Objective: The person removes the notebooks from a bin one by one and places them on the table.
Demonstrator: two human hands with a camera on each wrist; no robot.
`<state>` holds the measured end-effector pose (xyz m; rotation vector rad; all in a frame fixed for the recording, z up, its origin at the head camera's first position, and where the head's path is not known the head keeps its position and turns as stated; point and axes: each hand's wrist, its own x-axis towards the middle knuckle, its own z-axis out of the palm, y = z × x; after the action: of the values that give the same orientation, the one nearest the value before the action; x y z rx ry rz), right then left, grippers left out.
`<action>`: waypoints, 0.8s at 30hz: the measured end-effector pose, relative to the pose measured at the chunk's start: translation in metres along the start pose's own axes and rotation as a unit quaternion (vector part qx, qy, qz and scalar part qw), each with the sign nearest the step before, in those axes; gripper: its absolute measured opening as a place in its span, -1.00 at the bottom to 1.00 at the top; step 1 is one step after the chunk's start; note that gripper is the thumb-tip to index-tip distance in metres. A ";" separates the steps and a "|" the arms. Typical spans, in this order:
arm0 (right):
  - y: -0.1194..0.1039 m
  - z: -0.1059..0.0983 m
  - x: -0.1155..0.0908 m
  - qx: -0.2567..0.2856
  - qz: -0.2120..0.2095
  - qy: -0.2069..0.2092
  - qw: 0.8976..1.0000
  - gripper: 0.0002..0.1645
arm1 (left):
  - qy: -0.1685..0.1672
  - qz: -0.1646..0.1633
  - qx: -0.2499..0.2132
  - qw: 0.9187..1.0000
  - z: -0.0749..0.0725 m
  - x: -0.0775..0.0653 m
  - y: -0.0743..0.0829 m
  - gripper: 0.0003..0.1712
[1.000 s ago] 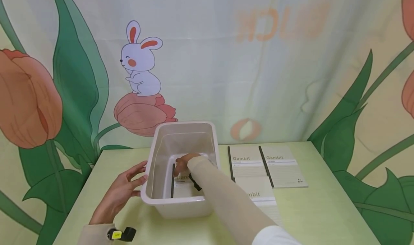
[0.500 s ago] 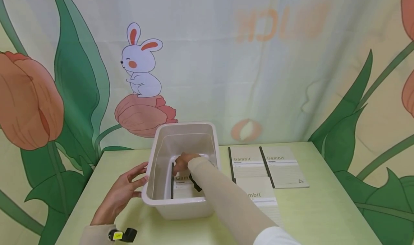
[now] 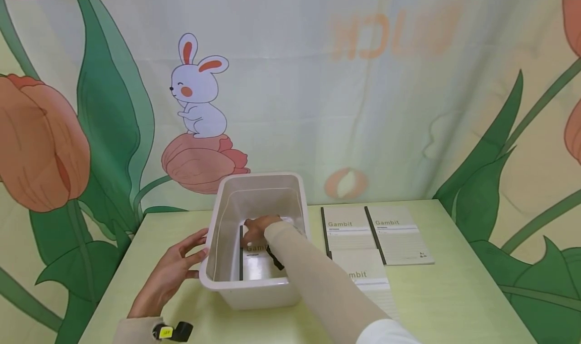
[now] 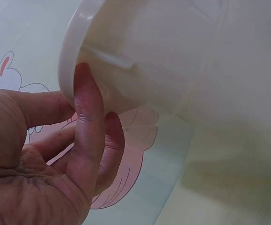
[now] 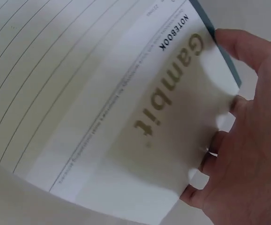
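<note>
A light grey plastic bin (image 3: 250, 296) stands on the table. My left hand (image 3: 170, 264) holds its left rim, and in the left wrist view the fingers (image 4: 89, 126) lie against the underside of the lip. Down inside the bin, my right hand (image 3: 257, 231) grips a pale "Gambit" notebook (image 3: 262, 269) with a dark spine. In the right wrist view, the thumb is at the spine and the other fingertips are at the top edge of the notebook (image 5: 98, 126), whose cover bends. The bin floor beneath the notebook is mostly hidden.
To the right of the bin lie more notebooks: one at the back (image 3: 347, 237), another farther right (image 3: 399, 240), and a nearer one (image 3: 363, 263) partly behind my right sleeve. A patterned curtain (image 3: 281, 107) hangs behind the pale green table (image 3: 454, 303).
The notebook in the bin now tilts a little, with a bright sheen on its lower cover; its spine end has shifted slightly up the view with my right hand. My left hand stays at the rim.
</note>
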<state>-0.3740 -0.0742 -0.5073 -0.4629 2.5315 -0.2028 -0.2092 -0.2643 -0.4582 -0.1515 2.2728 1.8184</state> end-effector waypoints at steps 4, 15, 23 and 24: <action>-0.001 -0.001 -0.006 0.012 0.006 0.025 1.000 0.00 | 0.000 0.003 -0.001 1.000 0.002 -0.001 0.000 -0.28; 0.007 -0.006 0.019 -0.019 -0.057 0.167 0.984 -0.30 | 0.003 0.001 0.005 1.000 0.006 0.001 -0.003 -0.28; -0.007 -0.056 -0.026 0.001 -0.124 0.263 0.957 -0.28 | 0.012 0.005 0.014 1.000 0.004 -0.002 -0.001 -0.25; -0.009 -0.062 -0.033 -0.001 -0.124 0.271 0.955 -0.29 | 0.013 0.006 0.014 1.000 0.004 -0.003 0.000 -0.24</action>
<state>-0.3794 -0.0674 -0.4367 -0.8221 2.9969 -0.4774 -0.2062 -0.2606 -0.4589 -0.1591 2.3204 1.7993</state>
